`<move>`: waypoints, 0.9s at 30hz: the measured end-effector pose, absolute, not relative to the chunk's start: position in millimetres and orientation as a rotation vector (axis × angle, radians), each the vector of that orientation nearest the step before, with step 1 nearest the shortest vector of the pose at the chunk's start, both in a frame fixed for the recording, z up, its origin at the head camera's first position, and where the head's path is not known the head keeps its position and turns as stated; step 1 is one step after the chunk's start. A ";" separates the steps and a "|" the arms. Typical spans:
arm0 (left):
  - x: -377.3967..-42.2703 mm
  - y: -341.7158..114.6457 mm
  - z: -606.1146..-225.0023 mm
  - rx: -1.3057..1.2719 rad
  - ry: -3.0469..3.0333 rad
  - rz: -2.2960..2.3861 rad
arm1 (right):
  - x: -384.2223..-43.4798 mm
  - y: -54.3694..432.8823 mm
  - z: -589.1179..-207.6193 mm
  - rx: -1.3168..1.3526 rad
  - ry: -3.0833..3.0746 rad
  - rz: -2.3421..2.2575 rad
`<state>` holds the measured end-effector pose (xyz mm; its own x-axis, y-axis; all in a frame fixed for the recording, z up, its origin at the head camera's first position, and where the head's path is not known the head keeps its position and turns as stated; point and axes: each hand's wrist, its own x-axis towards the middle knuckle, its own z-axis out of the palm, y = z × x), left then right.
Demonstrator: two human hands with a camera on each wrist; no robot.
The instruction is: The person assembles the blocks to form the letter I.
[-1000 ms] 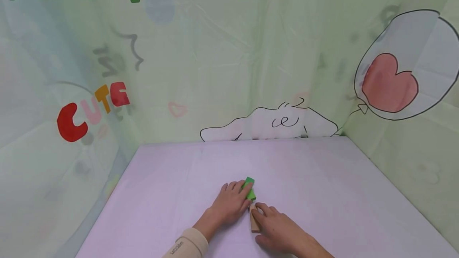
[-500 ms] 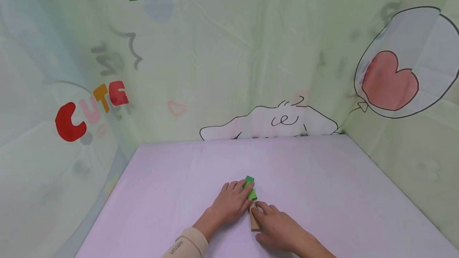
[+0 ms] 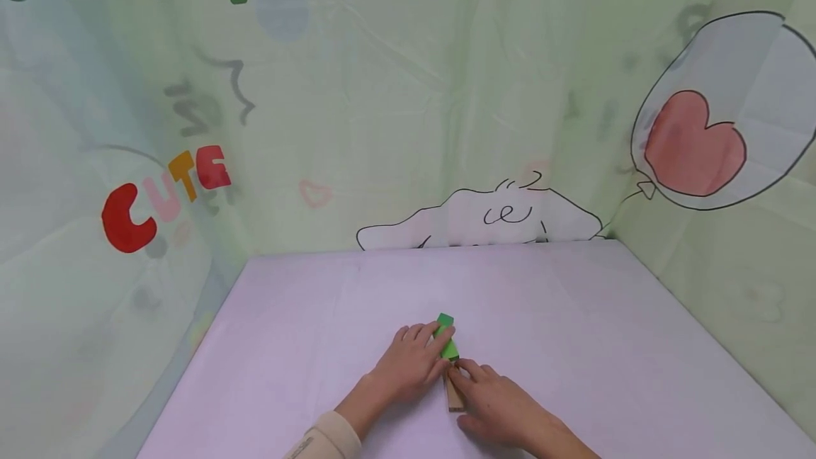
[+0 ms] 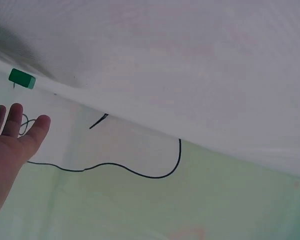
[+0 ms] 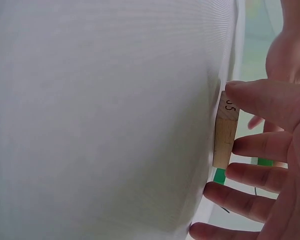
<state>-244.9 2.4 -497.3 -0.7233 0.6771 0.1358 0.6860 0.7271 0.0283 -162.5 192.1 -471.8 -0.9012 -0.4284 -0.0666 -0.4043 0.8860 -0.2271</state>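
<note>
My left hand (image 3: pixel 410 365) holds a light green block (image 3: pixel 449 347), its index finger laid along the top. That block's near end overlaps the far end of a plain wooden block (image 3: pixel 455 398) in the head view. My right hand (image 3: pixel 500 406) grips the wooden block, thumb at one end and fingers along its side in the right wrist view; printed digits on the end are partly covered by the thumb. A second green block (image 4: pixel 21 78) lies on the table just beyond, its far end (image 3: pixel 445 319) showing past my left fingers. In the left wrist view, the held block is mostly cut off.
A pale lilac cloth covers the table (image 3: pixel 574 331). Printed fabric curtains (image 3: pixel 408 112) with balloon and letter drawings rise along its back and both sides.
The light green block has come slightly nearer and to the right, with my left hand, closing the gap to the wooden block. My right hand has barely moved.
</note>
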 end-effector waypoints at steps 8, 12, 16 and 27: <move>-234.4 -3.8 -494.3 -1.160 -2.789 -0.099 | -163.3 191.9 -469.3 -0.633 2.920 -0.325; -230.3 -5.8 -494.8 -1.163 -2.773 -0.082 | -163.5 192.7 -470.5 -0.661 2.934 -0.315; -226.0 -8.7 -495.2 -1.171 -2.752 -0.071 | -164.2 194.2 -471.0 -0.679 2.936 -0.312; -211.7 -17.6 -495.3 -1.201 -2.721 -0.098 | -165.3 199.7 -472.3 -0.792 2.989 -0.279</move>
<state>-211.7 -17.6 -495.3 -0.6627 0.7275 0.1775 0.7384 0.6743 -0.0065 -165.3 199.7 -472.3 -0.8693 -0.4942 0.0105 -0.4876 0.8538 -0.1825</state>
